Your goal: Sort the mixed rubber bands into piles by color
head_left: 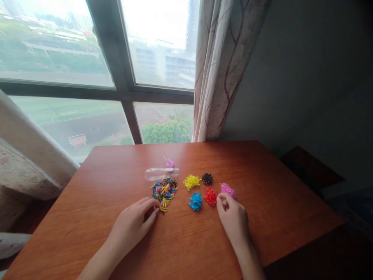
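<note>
A mixed heap of small coloured rubber bands (164, 191) lies on the wooden table (116, 217). To its right sit sorted little piles: yellow (191, 181), black (207, 179), blue (195, 201), red (210, 196) and pink (228, 190). My left hand (134, 222) rests on the table with fingers stretched toward the mixed heap's near edge, holding nothing. My right hand (232, 216) is curled, fingertips pinched together between the red and pink piles; what they hold is too small to see.
A clear plastic bottle (161, 173) lies on its side behind the mixed heap, with a pink cap (170, 163) beside it. A window and patterned curtain (221, 70) stand behind the table. The table's right edge drops beside a dark seat (309, 167).
</note>
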A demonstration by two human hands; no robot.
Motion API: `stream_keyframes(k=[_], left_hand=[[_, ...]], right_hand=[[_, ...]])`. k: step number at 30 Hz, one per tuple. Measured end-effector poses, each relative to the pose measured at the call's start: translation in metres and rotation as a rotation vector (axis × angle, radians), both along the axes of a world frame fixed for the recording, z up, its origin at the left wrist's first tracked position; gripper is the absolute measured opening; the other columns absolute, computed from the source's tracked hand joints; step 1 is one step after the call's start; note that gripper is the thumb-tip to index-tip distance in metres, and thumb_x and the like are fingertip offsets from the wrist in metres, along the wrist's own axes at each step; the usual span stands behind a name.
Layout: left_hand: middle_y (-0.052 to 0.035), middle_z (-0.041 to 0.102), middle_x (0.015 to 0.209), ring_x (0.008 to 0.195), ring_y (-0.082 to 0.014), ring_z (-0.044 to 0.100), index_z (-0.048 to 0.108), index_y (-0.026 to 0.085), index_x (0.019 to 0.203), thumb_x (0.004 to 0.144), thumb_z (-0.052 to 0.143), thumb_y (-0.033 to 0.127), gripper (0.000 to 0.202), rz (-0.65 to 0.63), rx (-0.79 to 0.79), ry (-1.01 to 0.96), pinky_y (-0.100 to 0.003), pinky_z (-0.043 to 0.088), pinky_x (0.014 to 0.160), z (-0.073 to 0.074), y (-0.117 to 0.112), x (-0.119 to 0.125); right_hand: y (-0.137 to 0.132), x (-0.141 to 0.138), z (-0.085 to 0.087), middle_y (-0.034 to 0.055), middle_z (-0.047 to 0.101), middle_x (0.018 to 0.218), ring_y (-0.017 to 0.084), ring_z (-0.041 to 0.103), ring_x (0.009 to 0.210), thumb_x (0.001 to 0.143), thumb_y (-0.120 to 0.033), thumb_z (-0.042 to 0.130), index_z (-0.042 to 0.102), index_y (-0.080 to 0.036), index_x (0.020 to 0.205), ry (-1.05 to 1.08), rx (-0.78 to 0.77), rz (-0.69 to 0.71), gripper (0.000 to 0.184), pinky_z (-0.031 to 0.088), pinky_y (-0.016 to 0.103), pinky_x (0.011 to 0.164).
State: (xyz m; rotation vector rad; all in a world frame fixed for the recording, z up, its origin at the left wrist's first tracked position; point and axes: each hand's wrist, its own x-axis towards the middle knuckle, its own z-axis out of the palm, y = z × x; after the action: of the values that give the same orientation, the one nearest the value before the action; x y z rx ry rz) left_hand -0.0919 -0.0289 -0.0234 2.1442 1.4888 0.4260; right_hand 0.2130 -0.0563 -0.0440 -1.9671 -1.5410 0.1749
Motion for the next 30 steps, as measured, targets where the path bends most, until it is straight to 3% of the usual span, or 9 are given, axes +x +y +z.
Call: stream_keyframes(k=[11,17,22,30], left_hand=[[-0.0002,0.07,0.092,0.08,-0.017,0.065,0.067,0.026,0.095,0.092,0.047,0.031,0.021,0.008,0.007,-0.016,-0.024,0.045,0.07,0.0,-0.001,0.0],[0.0005,0.07,0.088,0.077,-0.0163,0.064,0.067,0.027,0.093,0.09,0.049,0.028,0.018,0.025,0.023,-0.031,-0.023,0.045,0.069,0.001,-0.002,0.001],[0.0004,0.069,0.088,0.077,-0.0156,0.063,0.065,0.026,0.091,0.089,0.049,0.026,0.016,0.027,0.04,-0.028,-0.022,0.044,0.067,-0.002,-0.003,0.003],[0.0005,0.068,0.089,0.078,-0.0155,0.064,0.063,0.026,0.091,0.092,0.047,0.028,0.016,0.0,0.052,0.024,-0.021,0.043,0.066,-0.005,-0.005,0.006]], right_hand=[[0.0,-0.012,0.007,0.0022,0.069,0.069,0.017,0.064,0.061,0.092,-0.033,0.048,0.067,-0.022,0.085,0.064,0.032,0.082,0.023,0.04,0.025,0.06],[-0.007,-0.051,0.011,0.0013,0.068,0.073,0.015,0.064,0.064,0.093,-0.024,0.048,0.066,-0.021,0.085,0.117,0.066,0.276,0.02,0.04,0.022,0.062],[-0.015,-0.086,0.004,-0.0002,0.067,0.072,0.014,0.064,0.065,0.092,-0.016,0.047,0.065,-0.022,0.085,0.082,0.061,0.428,0.02,0.039,0.021,0.064],[-0.022,-0.094,0.0,-0.0013,0.066,0.073,0.014,0.061,0.068,0.09,-0.013,0.048,0.064,-0.022,0.085,0.11,-0.026,0.484,0.019,0.036,0.022,0.065]])
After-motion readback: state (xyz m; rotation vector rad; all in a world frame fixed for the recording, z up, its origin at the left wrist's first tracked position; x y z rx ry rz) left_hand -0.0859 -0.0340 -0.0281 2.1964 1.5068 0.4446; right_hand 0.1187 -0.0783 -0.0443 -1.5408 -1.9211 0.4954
